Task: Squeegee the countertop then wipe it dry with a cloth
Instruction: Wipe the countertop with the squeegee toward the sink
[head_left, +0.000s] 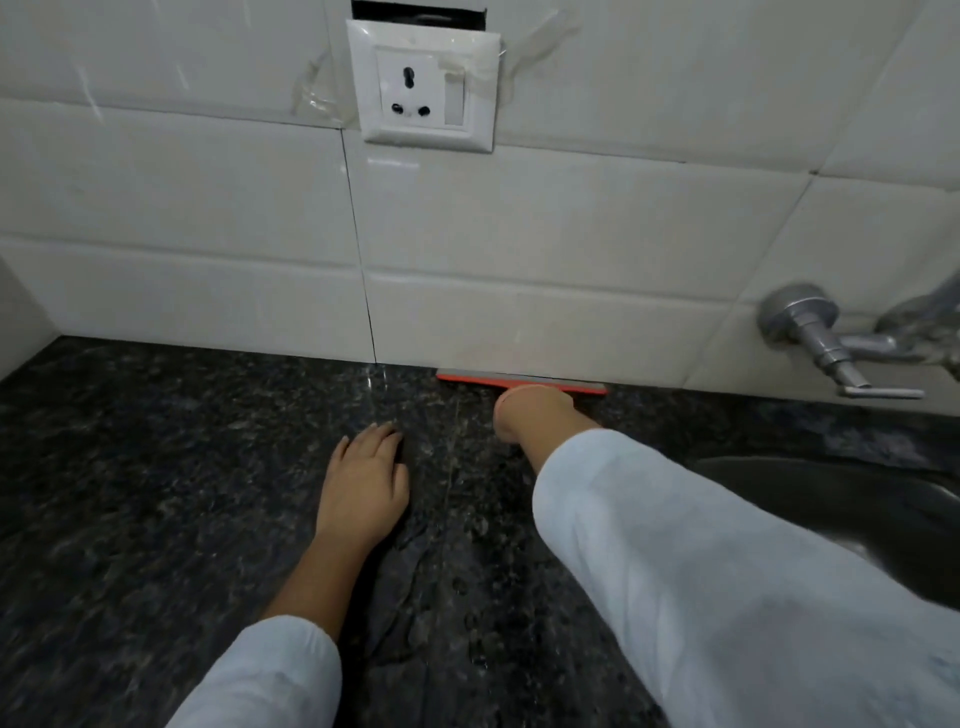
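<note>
Squeegee (519, 381) at wall (571, 249), grasped by right hand (530, 411); left hand (363, 483) flat on countertop (156, 467); sink (857, 509) contents unseen.

The right hand (525, 411) is holding an orange squeegee (478, 378) at the foot of the tiled wall (571, 234); the left hand (363, 480) is resting flat on the wet worktop (156, 493).

A home kitchen is shown by a dark granite bench (156, 493), white wall tiles (182, 197), a socket (423, 88), a tap (831, 343) and a sink (857, 514) at right.
</note>
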